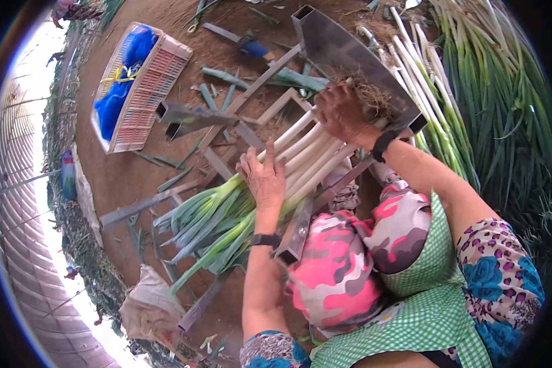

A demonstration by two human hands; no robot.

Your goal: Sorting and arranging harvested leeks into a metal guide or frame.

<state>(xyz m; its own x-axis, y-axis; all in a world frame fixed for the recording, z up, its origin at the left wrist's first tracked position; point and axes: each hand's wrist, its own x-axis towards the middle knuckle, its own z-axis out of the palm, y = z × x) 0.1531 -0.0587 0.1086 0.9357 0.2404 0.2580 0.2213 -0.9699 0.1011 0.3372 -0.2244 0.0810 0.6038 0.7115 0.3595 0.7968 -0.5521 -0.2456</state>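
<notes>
A bunch of Welsh onions (299, 158) lies slantwise across a rack of square metal tubing (246, 99). Its white stalks point up right and the cut green tops (207, 221) fan out to the lower left. Across the stalks near the green part lies my left hand (263, 177), fingers a little apart, holding the outer stalks; its fingertips are partly hidden. My right hand (342, 112) grips the white ends just below the shaggy roots (370, 94). These roots are close to the rack's upright metal plate (345, 43).
A plastic crate (149, 101) with blue bags (115, 103) stands at the upper left. Many more Welsh onions (483, 83) are heaped at the right. Cut leaf pieces (221, 76) litter the soil. At lower left sits a pale sack (149, 299). Rack tubes stick out towards my knees.
</notes>
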